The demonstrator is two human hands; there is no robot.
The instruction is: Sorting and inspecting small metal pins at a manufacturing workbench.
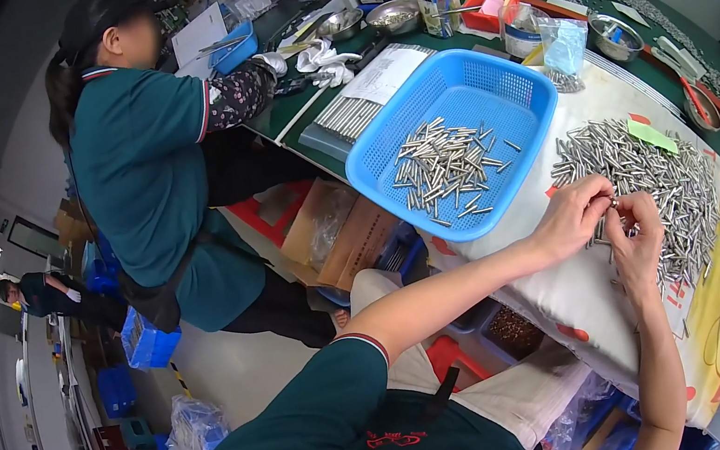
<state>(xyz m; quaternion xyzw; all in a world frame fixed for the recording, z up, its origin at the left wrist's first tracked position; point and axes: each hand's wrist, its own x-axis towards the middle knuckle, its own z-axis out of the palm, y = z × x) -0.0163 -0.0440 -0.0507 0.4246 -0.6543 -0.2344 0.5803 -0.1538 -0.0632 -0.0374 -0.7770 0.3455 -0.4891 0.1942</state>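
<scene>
My left hand (573, 215) and my right hand (636, 240) meet fingertip to fingertip over the near edge of a large pile of small metal pins (682, 207). Both are closed in a pinch on a tiny part between them, mostly hidden by the fingers; its kind cannot be made out. The pile lies on a pale printed cloth (560, 297), with a green slip of paper (652, 136) on top. To the left of the pile stands a blue perforated plastic basket (501, 75), with more metal pins (447, 164) loose on its bottom.
A co-worker (146, 155) leans over the bench at left. Beyond the basket are metal bowls (393, 18), a white sheet (388, 74) over a row of metal rods (350, 117), and a red bin (495, 7). Cardboard boxes (355, 254) stand below the bench edge.
</scene>
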